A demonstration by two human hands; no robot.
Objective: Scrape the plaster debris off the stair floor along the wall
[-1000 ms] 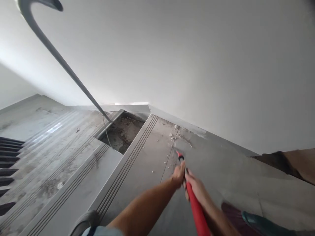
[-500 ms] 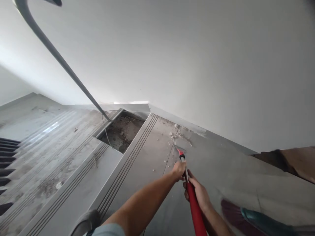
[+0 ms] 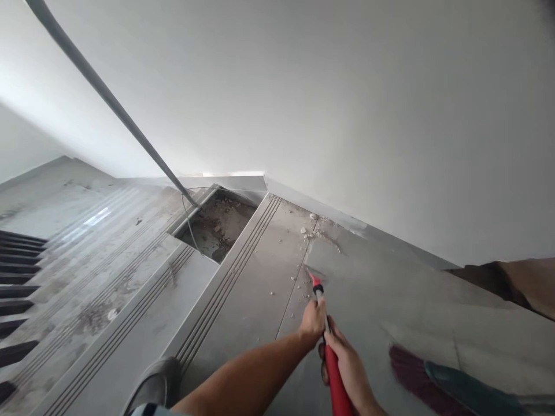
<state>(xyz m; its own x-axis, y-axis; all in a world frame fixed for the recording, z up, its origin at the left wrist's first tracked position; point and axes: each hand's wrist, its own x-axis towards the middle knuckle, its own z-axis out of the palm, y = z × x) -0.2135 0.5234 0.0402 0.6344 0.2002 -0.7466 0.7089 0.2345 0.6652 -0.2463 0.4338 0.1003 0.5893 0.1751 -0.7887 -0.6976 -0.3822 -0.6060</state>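
Observation:
A long-handled scraper point(image 3: 336, 378) has a red grip, a bare metal shaft and a red head with a thin flat blade lying on the floor tiles. My left hand point(image 3: 314, 318) is closed round the shaft just below the head. Lower down, my right hand point(image 3: 344, 352) wraps the shaft where the red grip begins. White crumbs of rubble point(image 3: 319, 233) lie on the tile beyond the blade, along a joint and near the skirting.
Left of the landing, stairs point(image 3: 130, 323) with grooved edges lead down, dusty and stained. An open recess point(image 3: 225, 222) holds debris, and a grey pole point(image 3: 117, 107) stands in it or at its edge. A purple-bristled broom point(image 3: 411, 372) lies at lower right. My shoe point(image 3: 158, 381) rests near the step edge.
The scraper's blade has come back a little toward me, away from the rubble, with both hands still round the tool. The view has shifted slightly.

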